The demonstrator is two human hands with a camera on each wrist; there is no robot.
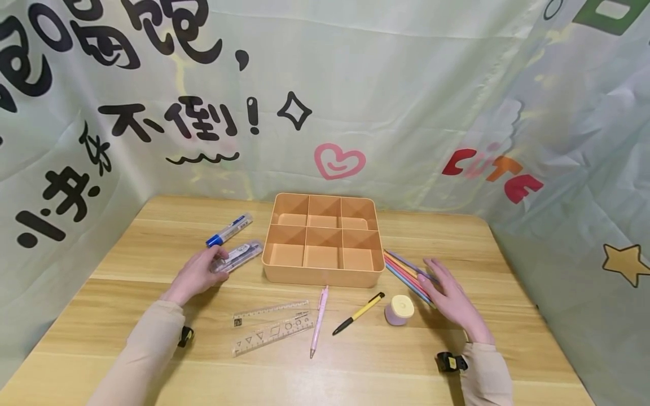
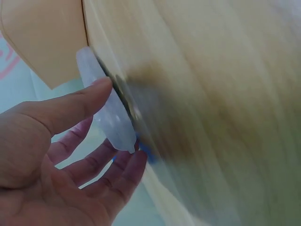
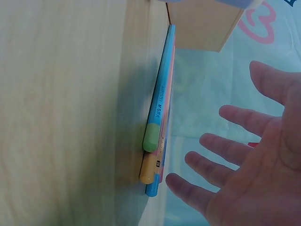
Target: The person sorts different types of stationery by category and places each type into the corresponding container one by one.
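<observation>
My left hand (image 1: 195,276) grips the near end of a slim clear plastic case (image 1: 242,255) with dark contents, left of the organizer. In the left wrist view the thumb lies on one side of the case (image 2: 113,117) and fingertips reach its other side. A blue-capped marker (image 1: 228,230) lies just behind it. My right hand (image 1: 452,301) hovers with spread fingers by the outer end of several coloured pencils (image 1: 406,274). In the right wrist view the fingers are apart from the pencils (image 3: 159,103), and the palm holds nothing.
A peach six-compartment organizer (image 1: 325,276) stands at the back middle of the wooden table (image 1: 193,361). In front lie two clear rulers (image 1: 274,332), a pink pen (image 1: 319,321) and a yellow-and-black pen (image 1: 358,313). A small purple jar with a cream lid (image 1: 399,310) stands near the pencils.
</observation>
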